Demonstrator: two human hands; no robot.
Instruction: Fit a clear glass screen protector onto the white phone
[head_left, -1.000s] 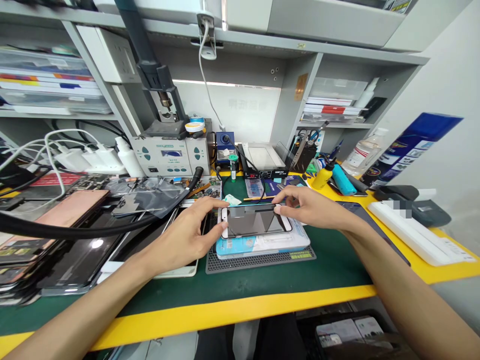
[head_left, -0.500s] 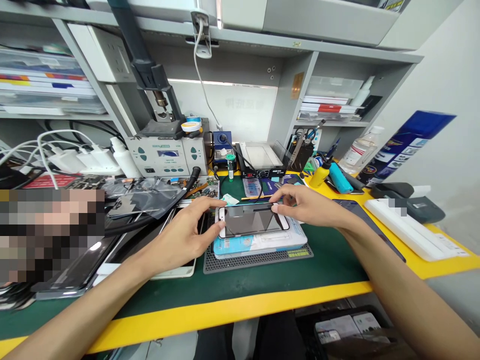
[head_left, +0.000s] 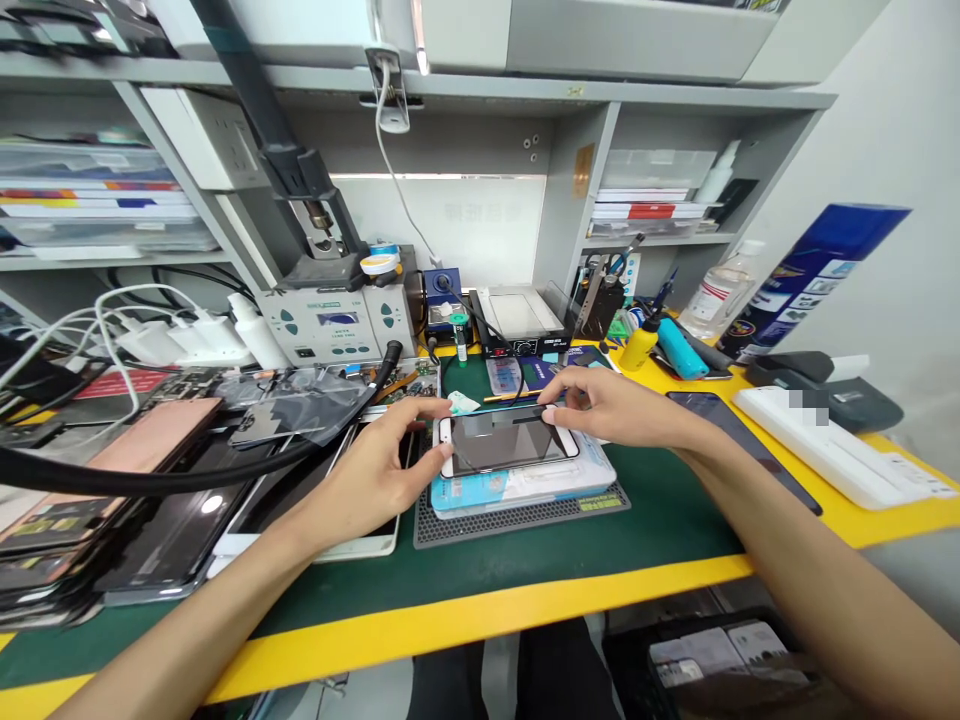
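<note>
1. Phone (head_left: 510, 440), white-framed, dark glossy screen facing up: one, lying between the two hands, the item I am working on.
2. Left hand (head_left: 390, 455): thumb and fingers bracketing the phone's near end of glass, gripping it by its left corners.
3. Right hand (head_left: 611, 405): thumb and forefinger pinching the phone along its far edge, toward the right corner.
4. Blue-and-white package (head_left: 525, 487): below both hands, directly under the phone — I cannot tell from this view whether the two touch throughout.
5. Perforated grey mat (head_left: 480, 534): beneath the package, on the green tabletop (head_left: 675, 530), nearer the wearer than either hand.
6. White-edged device (head_left: 300, 485): partly hidden beneath the left wrist; black hose (head_left: 165, 482) left of that hand.
7. Dark-screened slab (head_left: 750, 445): right of the right hand, beside its forearm.
8. Yellow bottle (head_left: 639, 345): beyond the right hand.
9. Step in hand, my judgement: steadying the phone at both ends, screen uppermost.
10. Next move, my judgement: calls for even, light pressure from both hands — fingertips kept to the frame, phone level.
</note>
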